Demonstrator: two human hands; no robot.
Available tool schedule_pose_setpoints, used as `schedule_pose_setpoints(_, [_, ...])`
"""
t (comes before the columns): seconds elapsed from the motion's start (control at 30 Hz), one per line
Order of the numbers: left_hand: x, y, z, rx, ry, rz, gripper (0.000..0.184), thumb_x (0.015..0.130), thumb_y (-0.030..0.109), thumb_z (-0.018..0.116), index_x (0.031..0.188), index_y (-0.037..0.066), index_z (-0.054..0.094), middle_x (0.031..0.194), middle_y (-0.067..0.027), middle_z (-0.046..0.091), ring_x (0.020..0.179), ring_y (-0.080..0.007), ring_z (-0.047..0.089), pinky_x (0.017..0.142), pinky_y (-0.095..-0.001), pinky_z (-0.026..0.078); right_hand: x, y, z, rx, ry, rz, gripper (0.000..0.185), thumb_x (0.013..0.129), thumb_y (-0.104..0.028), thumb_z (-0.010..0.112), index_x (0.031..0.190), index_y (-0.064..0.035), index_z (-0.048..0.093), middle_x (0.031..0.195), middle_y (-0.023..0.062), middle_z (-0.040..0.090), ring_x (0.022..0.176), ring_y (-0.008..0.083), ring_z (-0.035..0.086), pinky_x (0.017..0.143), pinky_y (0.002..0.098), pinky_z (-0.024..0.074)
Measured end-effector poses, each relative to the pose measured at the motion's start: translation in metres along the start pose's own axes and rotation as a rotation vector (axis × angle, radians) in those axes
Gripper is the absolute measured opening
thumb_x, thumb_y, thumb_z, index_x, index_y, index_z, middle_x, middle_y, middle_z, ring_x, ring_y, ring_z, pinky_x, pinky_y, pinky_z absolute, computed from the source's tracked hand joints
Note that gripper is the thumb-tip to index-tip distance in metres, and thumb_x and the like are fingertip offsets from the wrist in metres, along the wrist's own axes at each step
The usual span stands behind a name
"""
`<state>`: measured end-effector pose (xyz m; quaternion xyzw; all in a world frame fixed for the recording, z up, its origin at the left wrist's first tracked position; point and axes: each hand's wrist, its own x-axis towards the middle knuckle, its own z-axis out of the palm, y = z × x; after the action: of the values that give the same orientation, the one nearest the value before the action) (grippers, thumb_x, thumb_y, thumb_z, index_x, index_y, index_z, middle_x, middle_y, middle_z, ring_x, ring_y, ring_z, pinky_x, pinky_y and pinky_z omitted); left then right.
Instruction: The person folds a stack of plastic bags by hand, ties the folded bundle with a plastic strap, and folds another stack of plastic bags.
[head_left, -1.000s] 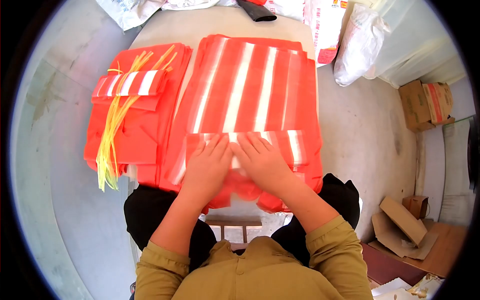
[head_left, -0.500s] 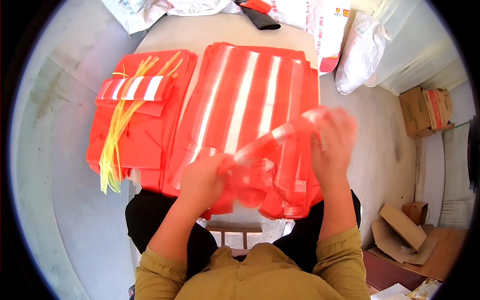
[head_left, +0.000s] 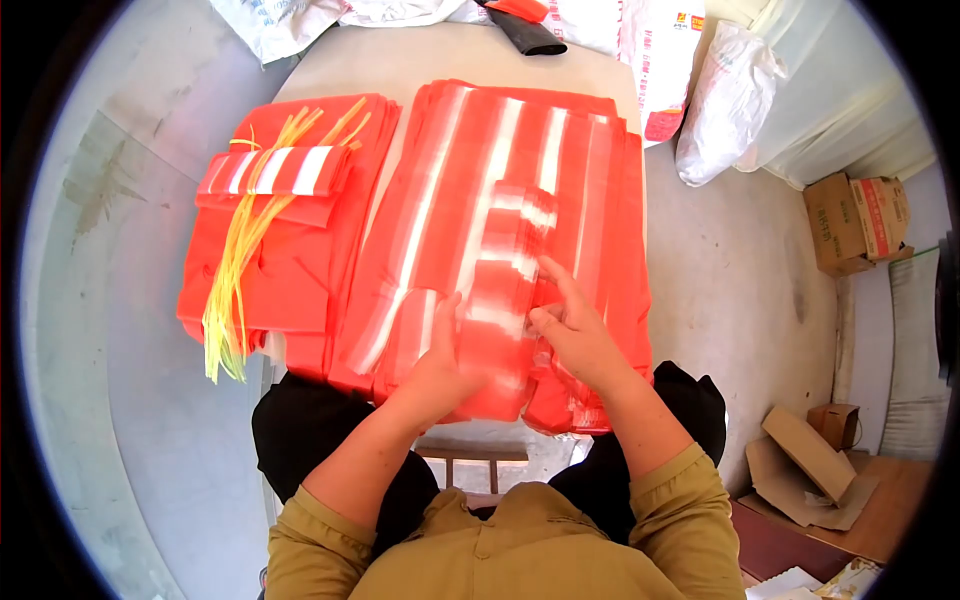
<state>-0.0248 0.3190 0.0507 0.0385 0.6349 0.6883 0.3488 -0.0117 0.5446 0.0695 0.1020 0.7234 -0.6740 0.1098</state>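
Note:
A folded red-and-white striped sheet, thin and plastic-looking, stands out blurred between my hands, over a stack of the same striped sheets. My left hand grips its lower left side, with the thumb pointing up and the other fingers partly hidden behind it. At its right edge is my right hand, index finger and thumb stretched apart; whether they touch the sheet is hard to tell. Crumpled, shiny red ends bulge at the stack's near edge, below my right hand.
Left of the stack lies a red pile with a folded striped bundle and yellow strips across it. White sacks and a dark tube are at the table's far edge. Cardboard boxes stand right.
The striped strip, stretched slantwise between my hands before, now runs lengthwise over the stack. My right hand has come down and left, closer to my left hand, and its fingers have spread.

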Motion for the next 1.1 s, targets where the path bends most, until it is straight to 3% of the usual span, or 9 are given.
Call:
schedule_pose_setpoints(0.13, [0.002, -0.004, -0.005, 0.016, -0.008, -0.016, 0.099, 0.09, -0.007, 0.065, 0.166, 0.016, 0.006, 0.159, -0.0158, 0.03, 0.134, -0.0211, 0.048, 0.108, -0.036, 0.046, -0.002, -0.004, 0.009, -0.066, -0.061, 0.022, 0.07, 0.1, -0.005, 0.06, 0.162, -0.0087, 0.028, 0.143, 0.0118, 0.052, 0.096, 0.0111, 0.061, 0.089, 0.0293, 0.0519])
schedule_pose_setpoints(0.3, [0.002, -0.011, -0.005, 0.049, 0.031, -0.003, 0.099, 0.089, -0.005, 0.069, 0.166, 0.016, 0.01, 0.16, -0.0155, 0.03, 0.136, -0.0227, 0.047, 0.108, -0.0364, 0.046, 0.003, 0.008, 0.029, -0.165, -0.107, -0.119, 0.063, 0.1, -0.005, 0.059, 0.158, -0.0091, 0.037, 0.123, 0.006, 0.06, 0.099, 0.0111, 0.057, 0.089, 0.0292, 0.0491])
schedule_pose_setpoints(0.37, [0.003, -0.014, -0.002, 0.081, 0.049, 0.049, 0.1, 0.088, -0.005, 0.071, 0.166, 0.016, 0.012, 0.16, -0.0155, 0.031, 0.137, -0.0237, 0.046, 0.109, -0.036, 0.046, 0.005, 0.005, 0.033, -0.032, -0.142, -0.01, 0.061, 0.099, -0.005, 0.058, 0.157, -0.0088, 0.04, 0.117, 0.0038, 0.059, 0.099, 0.0111, 0.055, 0.089, 0.0294, 0.0483])
schedule_pose_setpoints(0.47, [-0.005, 0.007, 0.006, 0.162, 0.096, -0.012, 0.101, 0.087, -0.005, 0.071, 0.166, 0.015, 0.012, 0.158, -0.0158, 0.034, 0.139, -0.0224, 0.045, 0.108, -0.0342, 0.046, 0.006, 0.003, 0.036, 0.059, -0.176, 0.121, 0.06, 0.095, -0.007, 0.055, 0.154, -0.0104, 0.042, 0.125, 0.0084, 0.063, 0.087, 0.0156, 0.056, 0.087, 0.0303, 0.0498])
schedule_pose_setpoints(0.57, [-0.001, 0.0, 0.001, 0.133, 0.041, 0.041, 0.102, 0.086, -0.005, 0.07, 0.167, 0.013, 0.01, 0.161, -0.0178, 0.033, 0.138, -0.0201, 0.046, 0.107, -0.0325, 0.046, 0.008, 0.007, 0.037, 0.128, -0.194, 0.121, 0.061, 0.1, -0.007, 0.056, 0.158, -0.0106, 0.039, 0.114, 0.0007, 0.058, 0.091, 0.0073, 0.053, 0.083, 0.026, 0.0477])
schedule_pose_setpoints(0.67, [-0.005, 0.008, 0.001, 0.097, 0.014, -0.108, 0.1, 0.086, -0.005, 0.069, 0.167, 0.014, 0.012, 0.16, -0.0182, 0.037, 0.136, -0.0189, 0.048, 0.106, -0.0308, 0.046, 0.013, -0.002, 0.034, 0.106, -0.137, 0.131, 0.059, 0.101, -0.008, 0.055, 0.158, -0.013, 0.041, 0.104, -0.0022, 0.054, 0.083, 0.0056, 0.051, 0.076, 0.0226, 0.0464])
schedule_pose_setpoints(0.8, [-0.013, 0.02, 0.007, 0.244, -0.067, -0.063, 0.088, 0.089, -0.002, 0.069, 0.164, 0.012, 0.026, 0.158, -0.0127, 0.044, 0.135, -0.0178, 0.049, 0.107, -0.0305, 0.045, 0.023, -0.014, 0.029, 0.254, -0.021, 0.253, 0.055, 0.104, -0.009, 0.054, 0.157, -0.0136, 0.044, 0.094, -0.0053, 0.049, 0.076, 0.0049, 0.049, 0.072, 0.0196, 0.0459])
schedule_pose_setpoints(0.93, [-0.018, 0.016, 0.005, 0.301, -0.163, -0.036, 0.074, 0.09, 0.002, 0.07, 0.158, 0.009, 0.041, 0.155, -0.0106, 0.05, 0.14, -0.019, 0.048, 0.112, -0.0325, 0.042, 0.027, -0.029, 0.016, 0.242, 0.018, 0.287, 0.049, 0.106, -0.012, 0.052, 0.155, -0.0104, 0.047, 0.105, -0.0035, 0.054, 0.081, 0.0051, 0.051, 0.077, 0.0218, 0.0504])
schedule_pose_setpoints(1.1, [-0.02, 0.013, 0.006, 0.311, -0.197, -0.044, 0.068, 0.09, 0.005, 0.072, 0.154, 0.007, 0.047, 0.153, -0.0126, 0.053, 0.142, -0.0213, 0.048, 0.115, -0.0339, 0.04, 0.058, 0.006, -0.002, 0.27, -0.009, 0.111, 0.052, 0.108, -0.014, 0.049, 0.158, -0.0064, 0.039, 0.139, 0.0044, 0.054, 0.113, 0.0113, 0.056, 0.1, 0.0291, 0.0503])
